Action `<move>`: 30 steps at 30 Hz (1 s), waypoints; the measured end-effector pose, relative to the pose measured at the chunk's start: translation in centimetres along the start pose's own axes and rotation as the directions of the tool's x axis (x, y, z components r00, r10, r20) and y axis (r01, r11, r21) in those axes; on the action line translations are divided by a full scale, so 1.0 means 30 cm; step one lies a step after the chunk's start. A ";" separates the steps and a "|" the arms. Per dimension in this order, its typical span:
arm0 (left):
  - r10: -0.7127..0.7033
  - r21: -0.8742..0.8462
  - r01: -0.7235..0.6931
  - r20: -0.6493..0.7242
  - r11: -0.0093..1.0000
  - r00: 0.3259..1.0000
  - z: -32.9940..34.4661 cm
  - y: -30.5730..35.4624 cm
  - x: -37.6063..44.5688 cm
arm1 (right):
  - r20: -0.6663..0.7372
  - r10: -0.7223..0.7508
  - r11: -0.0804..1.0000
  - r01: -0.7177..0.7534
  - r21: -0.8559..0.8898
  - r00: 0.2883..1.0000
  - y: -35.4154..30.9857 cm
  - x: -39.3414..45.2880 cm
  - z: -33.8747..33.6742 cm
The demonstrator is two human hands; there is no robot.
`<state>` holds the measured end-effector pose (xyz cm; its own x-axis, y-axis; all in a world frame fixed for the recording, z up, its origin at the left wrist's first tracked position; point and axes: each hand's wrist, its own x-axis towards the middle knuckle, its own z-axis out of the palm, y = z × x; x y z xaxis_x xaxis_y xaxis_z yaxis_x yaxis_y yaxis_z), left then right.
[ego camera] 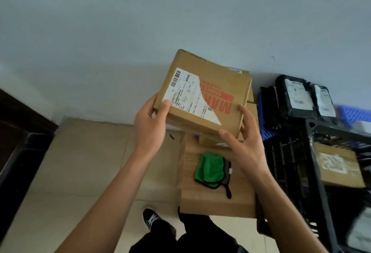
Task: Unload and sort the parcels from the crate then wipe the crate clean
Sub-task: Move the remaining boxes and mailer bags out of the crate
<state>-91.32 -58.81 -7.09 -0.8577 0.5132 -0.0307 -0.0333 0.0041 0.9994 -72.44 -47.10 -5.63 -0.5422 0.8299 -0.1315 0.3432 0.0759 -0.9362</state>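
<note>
I hold a flat brown cardboard parcel [208, 84] with a white shipping label and red print, tilted, in front of the wall. My left hand [150, 124] grips its near left corner, thumb on the label. My right hand [243, 138] grips the near right corner, thumb on top. The parcel hangs above a stack of cardboard boxes [216, 202]. A green cloth [210, 168] with black trim lies on the big box below. The black plastic crate [297, 168] stands at the right, with a brown labelled parcel [337, 164] inside.
Black plastic mailer bags [295, 96] with white labels are piled on a blue basket [355, 114] at the back right. Tan floor tiles [86, 162] spread to the left, by a dark door frame [18, 142]. My shoe [152, 218] and dark trousers show below.
</note>
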 end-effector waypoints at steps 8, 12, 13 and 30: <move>0.013 0.189 -0.064 0.259 0.980 0.966 0.219 -0.054 0.194 | 0.041 0.038 0.987 -0.031 -0.160 0.998 -0.018 0.342 -0.209; 0.038 0.263 -0.155 0.403 0.952 0.914 0.355 -0.077 0.291 | 0.096 0.072 0.969 -0.047 -0.243 0.993 0.007 0.527 -0.296; 0.034 0.282 -0.163 0.411 0.946 0.911 0.391 -0.084 0.316 | 0.113 0.077 0.961 -0.043 -0.272 0.991 0.013 0.572 -0.312; 0.053 0.337 -0.165 0.318 0.927 0.947 0.631 -0.220 0.486 | 0.092 0.070 0.929 -0.031 -0.369 0.993 0.166 0.872 -0.372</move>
<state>-93.89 -35.12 -13.88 -0.6504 0.7591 0.0279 0.2835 0.2084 0.9361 -76.36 -18.84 -10.10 -0.5854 0.7785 -0.2265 0.6188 0.2485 -0.7452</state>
